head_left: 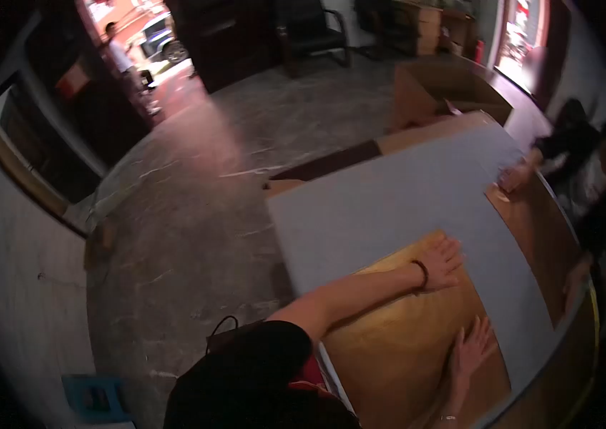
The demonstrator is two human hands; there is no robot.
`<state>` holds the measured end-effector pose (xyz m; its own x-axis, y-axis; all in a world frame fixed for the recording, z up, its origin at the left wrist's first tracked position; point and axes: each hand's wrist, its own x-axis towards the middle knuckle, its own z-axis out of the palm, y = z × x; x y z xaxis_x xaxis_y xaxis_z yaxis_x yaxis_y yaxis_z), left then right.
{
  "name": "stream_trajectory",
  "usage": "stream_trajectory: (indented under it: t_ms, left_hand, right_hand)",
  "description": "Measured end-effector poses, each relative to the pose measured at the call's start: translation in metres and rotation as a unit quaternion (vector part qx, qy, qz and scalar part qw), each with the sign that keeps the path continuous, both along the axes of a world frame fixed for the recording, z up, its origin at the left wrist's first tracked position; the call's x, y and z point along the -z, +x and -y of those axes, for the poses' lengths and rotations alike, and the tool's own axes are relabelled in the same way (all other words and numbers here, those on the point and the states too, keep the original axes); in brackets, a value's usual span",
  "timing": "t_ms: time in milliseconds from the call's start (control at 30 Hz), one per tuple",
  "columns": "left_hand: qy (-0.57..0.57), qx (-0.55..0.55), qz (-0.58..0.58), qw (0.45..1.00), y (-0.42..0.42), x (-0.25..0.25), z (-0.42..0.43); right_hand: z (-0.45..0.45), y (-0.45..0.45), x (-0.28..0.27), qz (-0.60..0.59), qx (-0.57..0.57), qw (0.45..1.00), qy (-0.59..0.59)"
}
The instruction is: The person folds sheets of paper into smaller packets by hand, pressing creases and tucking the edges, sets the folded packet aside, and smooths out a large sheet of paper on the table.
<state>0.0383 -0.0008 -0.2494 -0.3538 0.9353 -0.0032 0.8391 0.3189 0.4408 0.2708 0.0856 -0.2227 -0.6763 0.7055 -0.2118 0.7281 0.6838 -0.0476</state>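
A yellow-brown sheet (389, 343), like kraft paper or thin board, lies flat on a large pale grey panel (389, 207). Near its far edge my left hand (444, 261) rests palm down with fingers spread, a dark bead bracelet at the wrist. Lower down, my right hand (473, 344) lies flat by the sheet's right-hand edge, fingers stretched out. Neither hand grips anything that I can see. Across the panel, another person's hand (516, 177) touches the end of a second brown strip (532, 250).
Beyond the panel stands an open cardboard box (424, 89). The co-worker in dark clothes (575, 143) is at the right. A blue stool (95, 397) sits at lower left on the grey floor (181, 264). Black chairs (311, 32) line the back, and a person (118, 50) is by the bright doorway.
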Motion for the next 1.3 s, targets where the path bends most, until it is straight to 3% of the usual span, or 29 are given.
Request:
stream_trajectory:
  t_ms: [133, 200, 333, 400, 433, 500, 767, 833, 867, 900, 933, 967, 1000, 1067, 1167, 1233, 1300]
  left_hand:
    - [-0.011, -0.013, -0.029, 0.999, -0.001, 0.000, 0.005]
    - [-0.015, -0.009, -0.057, 0.998, 0.002, -0.001, 0.003]
    - [-0.011, -0.011, -0.039, 0.999, 0.003, -0.005, 0.003]
    - [-0.011, -0.008, -0.041, 0.999, 0.003, -0.004, 0.003]
    - [-0.013, -0.004, -0.039, 0.999, 0.002, -0.005, 0.004]
    - [-0.017, 0.001, -0.037, 0.999, 0.003, -0.007, 0.006]
    - [0.004, -0.001, -0.025, 1.000, 0.003, -0.001, 0.001]
    - [0.022, 0.065, -0.208, 0.976, -0.007, 0.002, -0.002]
    - [-0.025, 0.049, -0.189, 0.980, -0.005, -0.021, -0.001]
    - [0.081, 0.060, -0.188, 0.977, -0.020, -0.004, -0.004]
    - [0.074, 0.057, -0.183, 0.979, -0.032, -0.009, 0.001]
    - [0.014, 0.070, -0.122, 0.990, -0.040, -0.017, -0.011]
    - [0.037, 0.086, -0.103, 0.990, -0.052, -0.017, -0.013]
    - [-0.099, 0.103, -0.100, 0.985, -0.061, -0.040, -0.030]
    - [-0.160, 0.123, -0.116, 0.973, -0.059, -0.061, -0.063]
    - [-0.227, 0.131, -0.025, 0.965, -0.070, -0.063, -0.060]
    - [-0.236, 0.156, -0.010, 0.959, -0.069, -0.062, -0.068]
  right_hand:
    - [0.006, -0.042, 0.019, 0.018, -0.017, 0.998, 0.057]
    - [0.008, -0.059, 0.037, -0.135, -0.124, 0.981, 0.070]
    - [0.000, -0.053, 0.024, -0.128, -0.145, 0.981, 0.027]
    - [-0.006, -0.029, 0.009, -0.027, -0.053, 0.997, 0.042]
    - [-0.024, -0.003, 0.035, -0.084, -0.042, 0.989, 0.110]
    - [-0.065, 0.046, 0.035, -0.106, -0.002, 0.991, 0.079]
    - [-0.168, 0.095, 0.093, -0.136, 0.044, 0.982, 0.123]
    - [-0.154, 0.193, 0.085, -0.097, 0.114, 0.977, 0.152]
    - [-0.117, 0.188, 0.058, -0.133, 0.123, 0.970, 0.161]
    - [-0.097, 0.173, 0.021, -0.142, 0.129, 0.981, 0.007]
    - [-0.093, 0.174, 0.032, -0.146, 0.147, 0.975, 0.084]
    - [-0.102, 0.183, 0.035, -0.096, 0.136, 0.980, 0.107]
    - [-0.101, 0.182, 0.030, -0.123, 0.139, 0.977, 0.102]
    - [-0.108, 0.177, 0.003, -0.128, 0.113, 0.982, 0.086]
    - [-0.150, 0.184, -0.010, -0.157, 0.097, 0.983, -0.018]
    - [-0.151, 0.177, -0.016, -0.172, 0.151, 0.955, -0.188]
    - [-0.172, 0.186, -0.013, -0.153, 0.164, 0.939, -0.262]
